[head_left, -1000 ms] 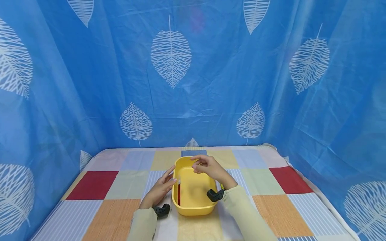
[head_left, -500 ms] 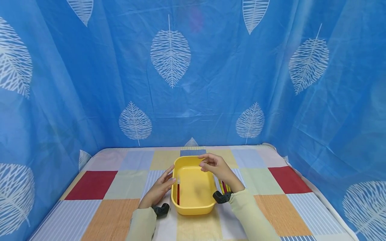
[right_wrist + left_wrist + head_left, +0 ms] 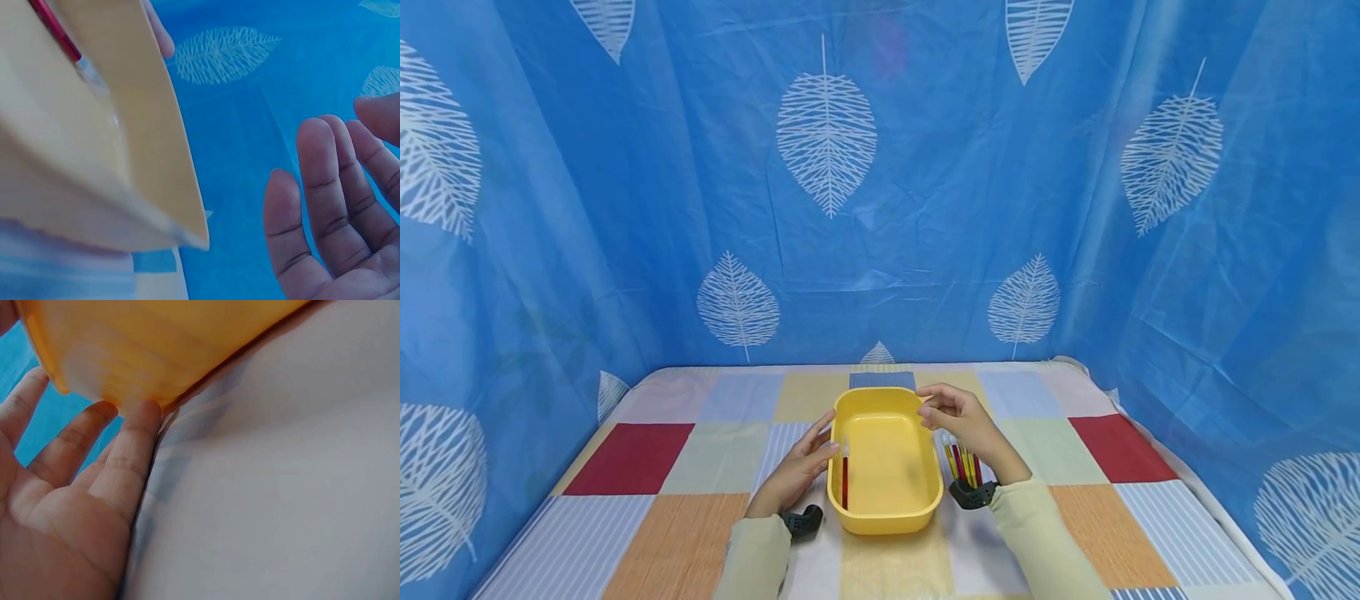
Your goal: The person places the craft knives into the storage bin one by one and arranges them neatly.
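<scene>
A yellow tray (image 3: 886, 523) stands near the table's front, with one red pen (image 3: 845, 483) lying along its left inner side; the right wrist view shows the pen (image 3: 60, 36) with a clear tip. My left hand (image 3: 797, 473) touches the tray's left wall, and in the left wrist view the fingertips of my left hand (image 3: 81, 494) rest against the yellow wall (image 3: 156, 350). Over the tray's upper right edge hovers my right hand (image 3: 966, 425), its fingers loosely bent and empty. Beside the tray on the right lie several red and yellow pens (image 3: 964, 462), partly behind the right wrist.
A patchwork cloth (image 3: 715, 550) in coloured squares covers the table. Blue curtains (image 3: 925, 208) with white leaf prints hang behind it and on both sides. A black wrist camera (image 3: 803, 522) sits on the left wrist, another (image 3: 973, 494) on the right.
My right hand has moved rightward from over the tray to its right edge, uncovering more of the pens beside it. The left hand, the tray and the red pen inside look unmoved.
</scene>
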`<state>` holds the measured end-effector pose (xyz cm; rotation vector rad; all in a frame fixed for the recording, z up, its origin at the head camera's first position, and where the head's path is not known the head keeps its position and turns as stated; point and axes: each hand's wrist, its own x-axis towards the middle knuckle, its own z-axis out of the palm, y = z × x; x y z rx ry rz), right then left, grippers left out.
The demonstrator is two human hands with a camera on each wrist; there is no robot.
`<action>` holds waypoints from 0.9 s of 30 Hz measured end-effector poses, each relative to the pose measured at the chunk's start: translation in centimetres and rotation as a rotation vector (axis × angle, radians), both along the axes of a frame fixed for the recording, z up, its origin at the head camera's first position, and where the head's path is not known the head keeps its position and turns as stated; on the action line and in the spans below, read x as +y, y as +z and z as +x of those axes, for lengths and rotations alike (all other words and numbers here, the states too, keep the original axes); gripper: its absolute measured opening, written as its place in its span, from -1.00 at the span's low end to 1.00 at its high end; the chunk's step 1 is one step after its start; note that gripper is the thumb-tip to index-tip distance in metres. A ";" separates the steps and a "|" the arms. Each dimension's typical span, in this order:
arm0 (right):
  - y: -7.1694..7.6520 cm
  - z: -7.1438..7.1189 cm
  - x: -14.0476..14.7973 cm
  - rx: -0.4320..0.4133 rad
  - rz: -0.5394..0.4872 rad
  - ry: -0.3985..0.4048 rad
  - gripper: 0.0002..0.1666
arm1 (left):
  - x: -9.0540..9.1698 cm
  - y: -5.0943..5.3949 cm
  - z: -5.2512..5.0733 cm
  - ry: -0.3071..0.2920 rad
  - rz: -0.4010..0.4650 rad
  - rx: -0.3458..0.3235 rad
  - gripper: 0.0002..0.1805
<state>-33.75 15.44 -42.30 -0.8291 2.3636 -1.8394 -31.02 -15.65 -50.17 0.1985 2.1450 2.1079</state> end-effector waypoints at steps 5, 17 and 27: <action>-0.5 0.0 1.1 -0.005 0.012 -0.028 -0.56 | 0.0 0.1 0.1 0.006 -0.009 -0.001 -0.19; -2.7 -0.4 3.7 -0.039 0.012 -0.054 -0.55 | -0.1 -0.2 -0.1 -0.006 -0.016 -0.003 -0.19; -4.7 -1.0 5.4 -0.092 0.039 -0.142 -0.51 | -0.1 -0.2 -0.1 -0.004 -0.020 0.003 -0.19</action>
